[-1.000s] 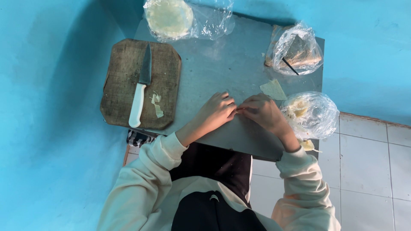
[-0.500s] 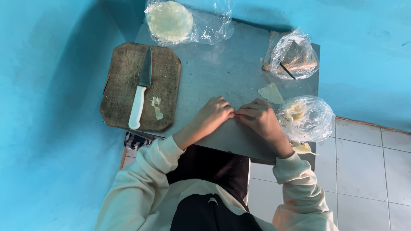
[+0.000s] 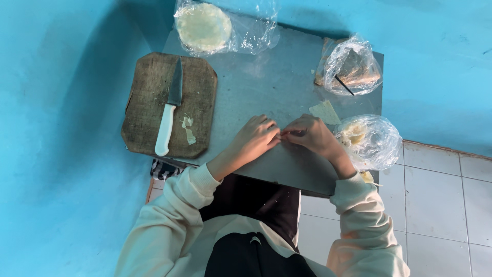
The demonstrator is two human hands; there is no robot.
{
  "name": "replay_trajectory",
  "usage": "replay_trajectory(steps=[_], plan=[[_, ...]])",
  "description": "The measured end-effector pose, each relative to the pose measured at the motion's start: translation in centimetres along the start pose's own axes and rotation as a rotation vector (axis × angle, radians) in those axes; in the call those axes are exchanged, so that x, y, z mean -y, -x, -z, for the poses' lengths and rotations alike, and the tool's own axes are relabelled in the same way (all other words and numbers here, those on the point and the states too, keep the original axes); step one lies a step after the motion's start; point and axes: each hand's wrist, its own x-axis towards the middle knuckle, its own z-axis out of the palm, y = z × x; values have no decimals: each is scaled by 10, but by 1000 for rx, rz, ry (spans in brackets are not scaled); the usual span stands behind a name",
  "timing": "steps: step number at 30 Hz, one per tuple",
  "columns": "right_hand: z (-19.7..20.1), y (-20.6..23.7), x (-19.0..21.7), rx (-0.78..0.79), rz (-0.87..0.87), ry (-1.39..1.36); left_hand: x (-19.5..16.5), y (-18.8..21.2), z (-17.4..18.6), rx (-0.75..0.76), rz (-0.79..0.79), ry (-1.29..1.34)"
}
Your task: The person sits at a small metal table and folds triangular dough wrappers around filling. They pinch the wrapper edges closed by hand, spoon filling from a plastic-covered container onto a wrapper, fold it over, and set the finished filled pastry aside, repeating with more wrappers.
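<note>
Two bare hands meet over a small grey metal table seen from above, set against bright blue walls. The left hand and the right hand lie side by side at the near middle of the tabletop, their fingertips touching. Both sets of fingers are curled together and pinch something small between them; it is too hidden under the fingers to tell what it is. Both arms wear cream-coloured sleeves.

Just beyond the right hand lies a pale triangular piece of thin wrapper, flat on the table. Beside the right wrist, at the table's right edge, sits a clear plastic bag holding a pale filling. Farther back on the right is another clear plastic bag with brownish folded pieces inside and a thin dark stick across it.

At the far edge of the table, a third clear bag holds a round stack of pale wrappers.

On the left, well apart from the hands, a worn wooden cutting board overhangs the table's left side. A knife with a white handle and dark blade lies lengthwise on it, with a few pale scraps just beside the handle.

White floor tiles show at lower right.
</note>
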Motion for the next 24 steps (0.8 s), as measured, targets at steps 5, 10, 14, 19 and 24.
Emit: replay_trajectory(steps=[5, 10, 14, 19, 24], plan=[[0, -2, -6, 33, -36, -24, -1, -3, -1, 2, -30, -109], [-10, 9, 6, -222, 144, 171, 4, -11, -3, 64, -1, -110], [-11, 19, 19, -248, 218, 303, 5, -13, -3, 76, 2, -117], [-14, 19, 26, -266, 210, 374, 3, -10, 0, 59, 12, -111], [-13, 15, 24, -263, 216, 382, 4, -4, 5, -42, 35, -12]])
